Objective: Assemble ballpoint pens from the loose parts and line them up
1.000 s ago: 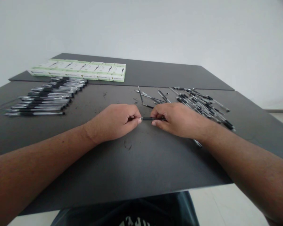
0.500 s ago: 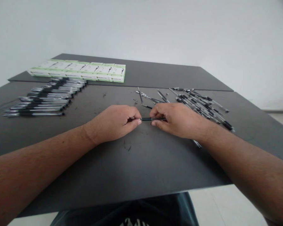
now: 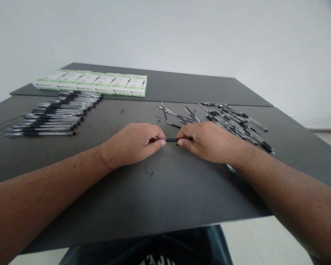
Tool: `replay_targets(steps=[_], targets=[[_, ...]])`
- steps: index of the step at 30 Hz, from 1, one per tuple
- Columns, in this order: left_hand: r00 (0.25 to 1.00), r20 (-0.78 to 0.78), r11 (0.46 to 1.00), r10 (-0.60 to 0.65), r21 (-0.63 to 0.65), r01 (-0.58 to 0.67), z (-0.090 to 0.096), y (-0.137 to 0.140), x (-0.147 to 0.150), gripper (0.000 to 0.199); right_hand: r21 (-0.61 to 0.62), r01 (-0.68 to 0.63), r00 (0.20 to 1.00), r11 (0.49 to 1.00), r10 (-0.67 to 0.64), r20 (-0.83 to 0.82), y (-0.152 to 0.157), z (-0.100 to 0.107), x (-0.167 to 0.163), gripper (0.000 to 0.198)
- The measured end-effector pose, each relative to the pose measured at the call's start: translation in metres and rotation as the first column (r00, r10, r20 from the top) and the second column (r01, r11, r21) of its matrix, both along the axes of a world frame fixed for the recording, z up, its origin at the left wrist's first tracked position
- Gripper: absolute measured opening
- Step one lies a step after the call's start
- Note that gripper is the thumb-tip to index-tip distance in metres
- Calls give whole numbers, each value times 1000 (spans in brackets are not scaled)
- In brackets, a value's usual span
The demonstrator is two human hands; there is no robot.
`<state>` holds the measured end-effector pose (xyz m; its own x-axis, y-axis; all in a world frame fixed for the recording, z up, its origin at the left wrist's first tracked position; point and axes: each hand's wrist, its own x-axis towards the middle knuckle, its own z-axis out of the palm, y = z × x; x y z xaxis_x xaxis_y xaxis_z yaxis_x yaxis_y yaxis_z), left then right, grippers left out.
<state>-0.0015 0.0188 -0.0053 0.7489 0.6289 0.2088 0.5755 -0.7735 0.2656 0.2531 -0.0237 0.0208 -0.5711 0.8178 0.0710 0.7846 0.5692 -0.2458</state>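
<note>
Between my two hands, low over the dark tabletop, a black-gripped pen (image 3: 171, 140) lies level, its ends hidden in my fingers. My left hand (image 3: 138, 142) pinches its left end between thumb and fingers. My right hand (image 3: 204, 141) is closed on the other end, thumb in front. Just behind my right hand, several loose pen parts (image 3: 173, 125) lie scattered, and a pile of clear pens with black grips (image 3: 237, 127) spreads to its right. Far to the left, a row of pens (image 3: 49, 114) lies side by side.
Several white and green boxes (image 3: 121, 85) with pen pictures stand in a row at the back left. A seam crosses the dark table (image 3: 143, 198) behind the pens. The table's front edge is near my lap, and a pale wall rises behind.
My right fingers have closed and shifted slightly on the pen, covering the part that stuck out behind them. The black grip now fills the gap between my hands. My left hand stays put.
</note>
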Motion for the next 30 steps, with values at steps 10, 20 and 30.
replay_targets(steps=[10,20,30], targets=[[1000,2,1000,6,-8,-6,1,-1,1,28,0,8,1000,1000,-8,-27,0,-1,0,17],[1000,-2,1000,10,-7,-10,2,-1,0,29,6,15,998,1000,-14,-56,0,0,-1,16],[1000,6,1000,-2,-5,2,-1,1,0,30,23,20,995,1000,-18,-100,0,-3,1,15]])
